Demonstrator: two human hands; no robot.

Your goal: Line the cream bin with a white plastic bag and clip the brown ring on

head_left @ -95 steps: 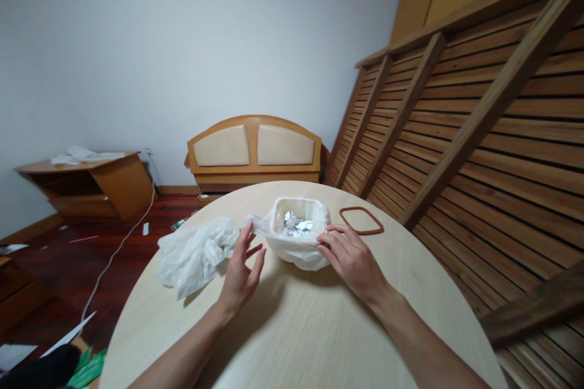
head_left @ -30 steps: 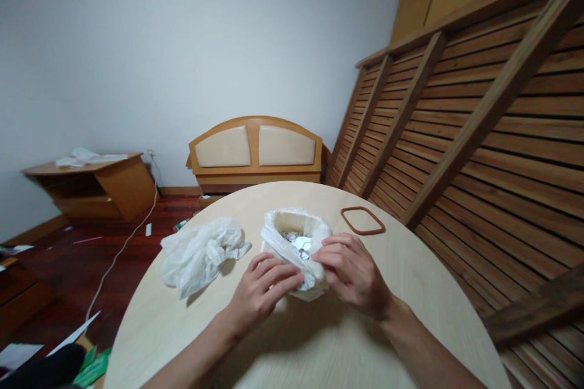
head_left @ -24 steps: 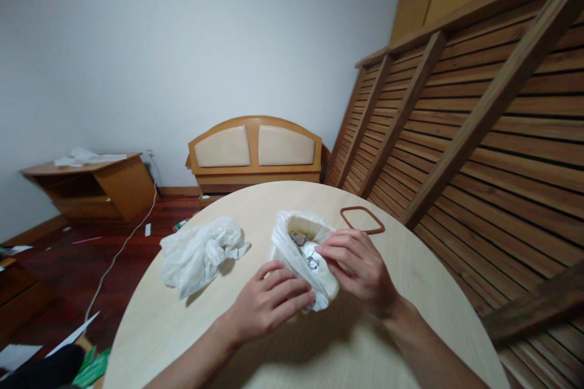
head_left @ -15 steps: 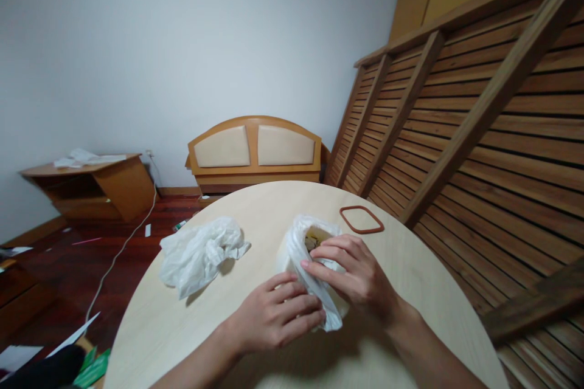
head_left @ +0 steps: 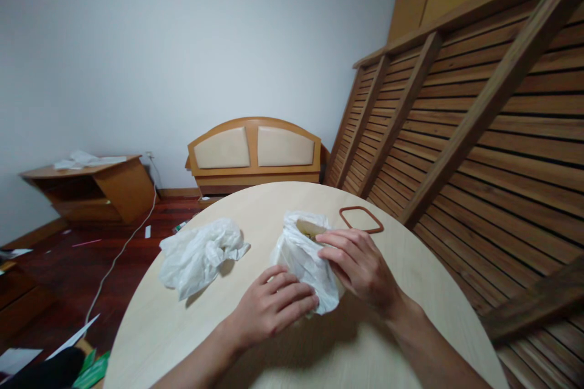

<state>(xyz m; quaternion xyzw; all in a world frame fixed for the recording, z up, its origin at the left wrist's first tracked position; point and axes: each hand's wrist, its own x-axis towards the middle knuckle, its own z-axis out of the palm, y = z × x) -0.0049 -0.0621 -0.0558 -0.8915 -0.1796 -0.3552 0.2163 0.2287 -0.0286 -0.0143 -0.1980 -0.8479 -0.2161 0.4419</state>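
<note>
A white plastic bag (head_left: 298, 255) hangs over a small container on the table, its edge folded outward around the opening. Part of the yellowish inside shows through the mouth; what lies at the bottom is hard to make out. From the near left side, my left hand (head_left: 276, 307) has its fingers curved against the bag, thumb hidden. My right hand (head_left: 360, 264) grips the bag's folded edge at the right of the mouth, fingertips over the rim. Behind it lies a reddish-brown rounded square ring (head_left: 360, 209), untouched.
Left of the container, a second crumpled white plastic bag (head_left: 201, 258) lies on the round pale table (head_left: 255, 206). A slatted wooden panel (head_left: 456, 152) leans along the right. Beyond the table stand a headboard (head_left: 253, 134) and a low desk (head_left: 121, 185).
The bag's edge has come down over the near side of the container, covering more of it. My right hand's fingers have drawn out of the mouth to the rim; my left hand has shifted slightly left.
</note>
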